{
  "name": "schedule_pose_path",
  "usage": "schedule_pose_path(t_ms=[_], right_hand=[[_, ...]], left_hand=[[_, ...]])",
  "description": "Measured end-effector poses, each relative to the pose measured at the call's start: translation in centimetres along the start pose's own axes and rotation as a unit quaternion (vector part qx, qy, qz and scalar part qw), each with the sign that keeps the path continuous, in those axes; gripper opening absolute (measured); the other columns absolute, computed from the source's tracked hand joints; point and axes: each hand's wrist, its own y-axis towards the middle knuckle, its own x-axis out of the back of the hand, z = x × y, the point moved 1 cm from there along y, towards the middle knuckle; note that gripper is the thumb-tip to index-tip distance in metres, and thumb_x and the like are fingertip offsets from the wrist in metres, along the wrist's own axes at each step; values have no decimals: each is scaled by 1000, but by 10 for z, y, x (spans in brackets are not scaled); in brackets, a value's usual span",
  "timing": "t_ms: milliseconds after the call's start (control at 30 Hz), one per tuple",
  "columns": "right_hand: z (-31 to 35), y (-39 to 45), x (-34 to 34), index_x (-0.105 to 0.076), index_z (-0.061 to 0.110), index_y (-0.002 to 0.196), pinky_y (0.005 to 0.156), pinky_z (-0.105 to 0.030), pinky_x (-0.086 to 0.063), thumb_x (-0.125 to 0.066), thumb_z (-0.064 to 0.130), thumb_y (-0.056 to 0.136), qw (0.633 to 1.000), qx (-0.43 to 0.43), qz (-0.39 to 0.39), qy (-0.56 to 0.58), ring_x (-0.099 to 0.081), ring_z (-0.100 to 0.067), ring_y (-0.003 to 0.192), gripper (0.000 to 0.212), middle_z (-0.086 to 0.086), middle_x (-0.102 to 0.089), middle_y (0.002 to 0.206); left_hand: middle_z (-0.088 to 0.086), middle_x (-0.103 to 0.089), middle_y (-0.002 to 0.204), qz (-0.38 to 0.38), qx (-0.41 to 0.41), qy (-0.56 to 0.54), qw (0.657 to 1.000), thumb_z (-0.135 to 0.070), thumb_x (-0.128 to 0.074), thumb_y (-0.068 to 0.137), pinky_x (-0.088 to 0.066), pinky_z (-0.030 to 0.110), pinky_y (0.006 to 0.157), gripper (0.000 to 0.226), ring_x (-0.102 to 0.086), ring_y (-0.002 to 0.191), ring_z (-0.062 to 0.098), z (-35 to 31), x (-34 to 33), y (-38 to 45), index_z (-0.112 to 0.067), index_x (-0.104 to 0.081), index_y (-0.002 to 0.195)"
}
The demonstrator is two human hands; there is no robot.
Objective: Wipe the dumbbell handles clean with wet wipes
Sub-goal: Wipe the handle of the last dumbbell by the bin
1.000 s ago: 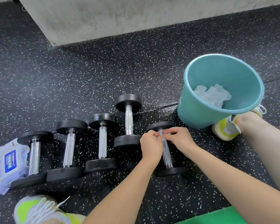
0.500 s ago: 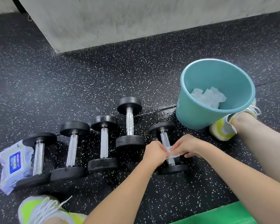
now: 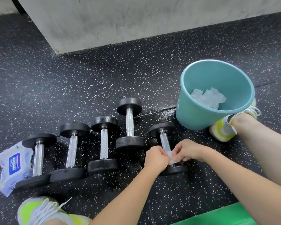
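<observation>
Black speckled rubber floor (image 3: 88, 82) carries everything we see, with a grey concrete wall base (image 3: 120, 21) running across the top. At the far left lies a wet wipes pack (image 3: 13, 164) with a blue label, partly under the near head of the first dumbbell (image 3: 37, 158). Just beside it sits the second dumbbell (image 3: 71, 150), then the third dumbbell (image 3: 103, 143), then the fourth dumbbell (image 3: 130, 124), which lies a little farther away than the others. All four lie on the floor with their chrome handles pointing away from us, untouched. Near the bottom left we see a white and neon-yellow shoe (image 3: 39, 211).

Our left hand (image 3: 156, 158) is curled, its grip closed on the wet wipe (image 3: 171, 157) at the near end of the fifth dumbbell (image 3: 165, 140). Our right hand (image 3: 190, 150) meets it from the other side, fingertips pinching the same wipe, which is wrapped round the lower part of the chrome handle, just above the near head. The upper part of that handle shows bare.

Right of the fifth dumbbell stands a teal bucket (image 3: 193, 117), tilted toward us, with crumpled used wipes (image 3: 208, 98) inside. Just behind it rests the other shoe (image 3: 222, 132), touching the bucket's side. A green mat (image 3: 217, 216) edges the bottom right corner.
</observation>
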Motion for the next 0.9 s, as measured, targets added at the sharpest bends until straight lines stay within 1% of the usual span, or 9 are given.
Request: schedule_pose_path(t_ms=[100,233,333,433,533,600,667,767,900], right_hand=[[-1,5,2,-77,14,80,69,-23,-53,-84,5,73,999,28,-31,13,-63,-12,80,13,3,-74,82],[3,6,-1,-76,14,83,73,-28,-55,-83,8,75,996,48,-56,43,-64,-10,79,12,9,-73,79],[7,10,-2,-76,15,87,76,-32,-56,-83,11,77,991,63,-93,74,-65,-10,79,13,4,-71,82],[13,17,-6,-78,21,87,78,-36,-56,-84,16,78,980,94,-148,89,-65,-13,79,12,-3,-73,86],[23,22,-14,-79,22,90,75,-24,-51,-81,18,82,965,126,-210,94,-66,-11,83,10,3,-74,90],[30,24,-20,-79,22,97,72,-14,-46,-78,21,84,957,143,-239,81,-66,-4,87,12,9,-75,93],[35,25,-24,-78,21,102,67,-3,-41,-75,20,87,952,146,-255,80,-63,2,86,16,10,-73,97],[36,26,-27,-78,20,107,65,-1,-39,-72,18,89,947,147,-275,74,-62,-1,87,19,8,-72,100],[35,25,-20,-80,18,101,68,-2,-41,-75,17,88,948,141,-270,92,-61,5,85,14,11,-72,94]], left_hand=[[-11,-62,91,-49,-1,-18,999,-18,-70,86,-55,30,69,8,-62,84,12,-4,-1,-1,-25,-68,84],[-11,-61,90,-96,-2,-53,994,-16,-67,89,-45,24,59,13,-55,75,1,-6,0,1,-28,-65,83],[-9,-64,96,-118,-20,-88,989,-22,-68,92,-44,25,63,5,-56,77,2,-7,4,5,-26,-66,89],[-10,-62,91,-147,-36,-105,983,-23,-69,93,-42,24,62,2,-57,77,6,-7,8,12,-24,-67,93],[-8,-63,90,-173,-50,-123,976,-23,-68,94,-47,28,70,2,-59,81,10,-7,9,18,-21,-67,95],[-5,-64,94,-189,-58,-133,971,-25,-66,96,-52,33,78,6,-61,86,13,-6,8,22,-20,-68,98],[-3,-65,100,-201,-62,-145,967,-26,-63,98,-51,31,83,12,-61,91,14,-7,7,24,-18,-70,105],[-1,-61,107,-214,-66,-132,966,-23,-62,99,-40,22,85,20,-55,95,11,-10,7,26,-14,-71,115],[-1,-65,108,-203,-71,-126,968,-27,-64,98,-42,22,84,21,-60,98,13,-11,8,24,-16,-73,114]])
